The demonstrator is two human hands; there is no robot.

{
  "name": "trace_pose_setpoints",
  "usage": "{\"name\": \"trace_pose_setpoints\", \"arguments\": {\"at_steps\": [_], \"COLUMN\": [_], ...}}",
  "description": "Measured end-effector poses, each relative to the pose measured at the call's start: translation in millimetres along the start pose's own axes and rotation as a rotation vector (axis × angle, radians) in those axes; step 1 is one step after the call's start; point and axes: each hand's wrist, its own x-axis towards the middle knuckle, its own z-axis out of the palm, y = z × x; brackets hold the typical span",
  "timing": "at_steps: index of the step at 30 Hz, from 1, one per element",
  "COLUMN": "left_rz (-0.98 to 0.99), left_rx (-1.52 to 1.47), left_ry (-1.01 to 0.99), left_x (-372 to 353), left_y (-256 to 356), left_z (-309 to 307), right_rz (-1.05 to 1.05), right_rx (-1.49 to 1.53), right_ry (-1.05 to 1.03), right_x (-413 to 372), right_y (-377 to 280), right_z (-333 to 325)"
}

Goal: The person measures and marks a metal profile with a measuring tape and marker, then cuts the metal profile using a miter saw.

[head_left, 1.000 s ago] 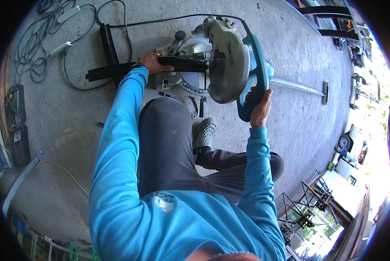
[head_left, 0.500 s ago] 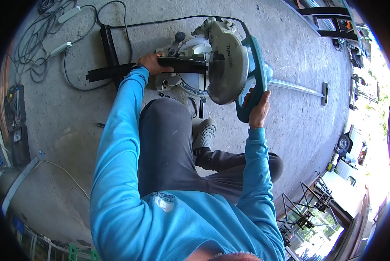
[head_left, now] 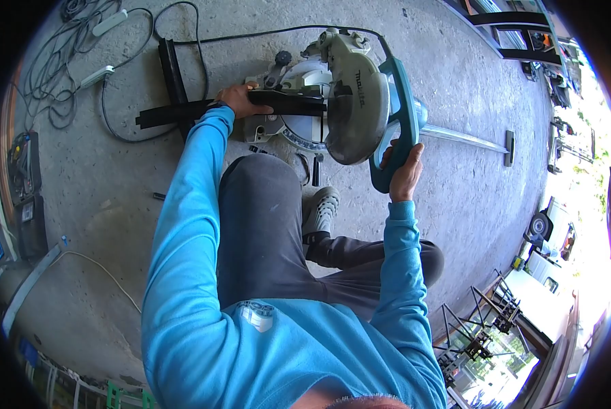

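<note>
On the concrete floor in front of me stands a miter saw (head_left: 358,102) with a teal handle. My right hand (head_left: 405,174) is closed around the lower part of that handle. A long black profile bar (head_left: 295,104) lies across the saw's base, its right end at the blade guard. My left hand (head_left: 237,101) grips the bar at the base's left side, thumb along its near face. Further left, the bar rests across another black bar (head_left: 172,75) on the floor. The blade's contact with the bar is hidden by the guard.
Small black offcuts (head_left: 317,169) lie near my shoe (head_left: 322,209). A power cord runs behind the saw to coiled cables (head_left: 46,82) and white power strips (head_left: 109,23) at left. A metal bar (head_left: 465,136) extends right to a black piece (head_left: 509,148) on the floor.
The black bar and my left hand have shifted very slightly to the right. My right hand stays on the saw handle, which looks nearly unmoved.
</note>
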Motion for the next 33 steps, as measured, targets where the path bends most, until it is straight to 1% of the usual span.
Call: {"name": "trace_pose_setpoints", "arguments": {"at_steps": [3, 6, 9, 19, 24, 27, 30, 33], "left_rz": [0.005, 0.009, 0.002, -0.009, -0.011, -0.014, -0.013, -0.016], "left_rx": [0.009, -0.006, 0.019, 0.012, -0.009, 0.012, 0.008, 0.015], "left_ry": [0.006, 0.083, -0.012, -0.004, -0.035, -0.014, -0.037, -0.018], "left_x": [0, -2, 3, -4, -1, -2, -3, -4], "left_y": [0, 2, -1, 4, 3, 4, 5, 5], "left_z": [1, 3, 3, -4, -3, -2, -5, -4], "right_rz": [0.008, 0.007, 0.018, 0.009, 0.009, 0.033, 0.022, 0.025], "right_rx": [0.009, 0.007, 0.007, 0.022, 0.004, 0.058, 0.032, 0.024], "right_ry": [0.002, -0.003, 0.005, 0.0, 0.017, -0.003, -0.001, 0.001], "right_x": [0, 0, -1, -2, -3, -1, -1, 0], "right_y": [2, 0, 0, 0, -3, 5, 7, 8], "right_z": [0, 0, 1, 1, 3, 0, 0, -1]}}
